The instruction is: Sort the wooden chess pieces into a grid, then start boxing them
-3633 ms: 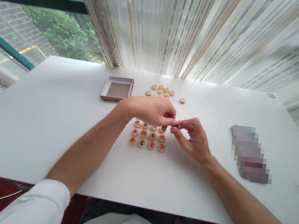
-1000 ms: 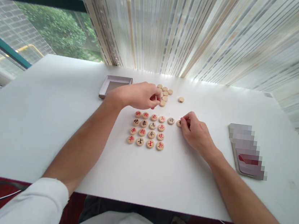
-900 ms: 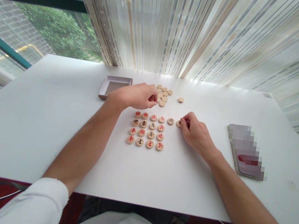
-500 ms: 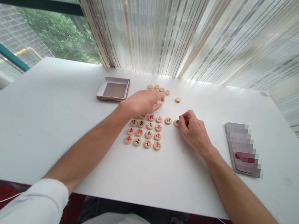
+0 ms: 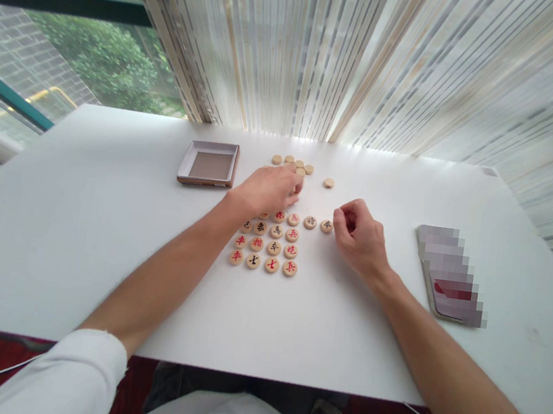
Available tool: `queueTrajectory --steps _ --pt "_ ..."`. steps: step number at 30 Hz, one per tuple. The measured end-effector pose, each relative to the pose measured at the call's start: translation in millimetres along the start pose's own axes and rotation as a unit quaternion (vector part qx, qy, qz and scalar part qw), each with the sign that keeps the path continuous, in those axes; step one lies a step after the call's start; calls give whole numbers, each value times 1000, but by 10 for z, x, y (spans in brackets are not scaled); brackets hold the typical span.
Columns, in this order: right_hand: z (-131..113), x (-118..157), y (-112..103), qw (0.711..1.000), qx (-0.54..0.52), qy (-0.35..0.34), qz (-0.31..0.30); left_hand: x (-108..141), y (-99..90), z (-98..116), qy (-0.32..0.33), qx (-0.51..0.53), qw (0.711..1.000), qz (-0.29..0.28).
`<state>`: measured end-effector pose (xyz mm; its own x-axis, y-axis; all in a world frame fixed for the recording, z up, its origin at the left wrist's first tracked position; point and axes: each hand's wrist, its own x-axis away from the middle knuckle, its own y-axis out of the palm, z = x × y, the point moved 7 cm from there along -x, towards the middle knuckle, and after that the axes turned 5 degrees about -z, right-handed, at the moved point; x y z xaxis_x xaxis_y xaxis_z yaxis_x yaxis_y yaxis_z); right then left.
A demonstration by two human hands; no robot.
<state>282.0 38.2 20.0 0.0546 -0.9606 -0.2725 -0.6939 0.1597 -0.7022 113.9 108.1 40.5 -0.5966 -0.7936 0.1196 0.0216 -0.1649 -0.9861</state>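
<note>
Lettered wooden discs [image 5: 274, 248], round, red or black; lying flat, characters up, right of open box [image 5: 211, 166]. Right hand [image 5: 364, 239]: fingers curled closed beside end disc [image 5: 326, 226]. Left hand [image 5: 269, 189]: grip hidden, cannot tell.

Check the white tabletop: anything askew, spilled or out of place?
Nothing spilled that I can see. Slightly odd: one round, pale wooden disc sits alone, apart from the loose cluster of blank-topped wooden discs to its left.
</note>
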Motion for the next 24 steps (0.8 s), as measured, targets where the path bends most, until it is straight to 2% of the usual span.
queueTrajectory --steps 8,14,24 --pt "-44 14 -51 999 -13 -11 31 -2 4 16 -3 3 1000 -2" --pt "-66 17 -45 999 -17 -25 28 -1 -3 27 11 -4 1000 13" --pt "-94 39 -49 999 -12 -43 30 6 -10 43 -17 -21 1000 4"
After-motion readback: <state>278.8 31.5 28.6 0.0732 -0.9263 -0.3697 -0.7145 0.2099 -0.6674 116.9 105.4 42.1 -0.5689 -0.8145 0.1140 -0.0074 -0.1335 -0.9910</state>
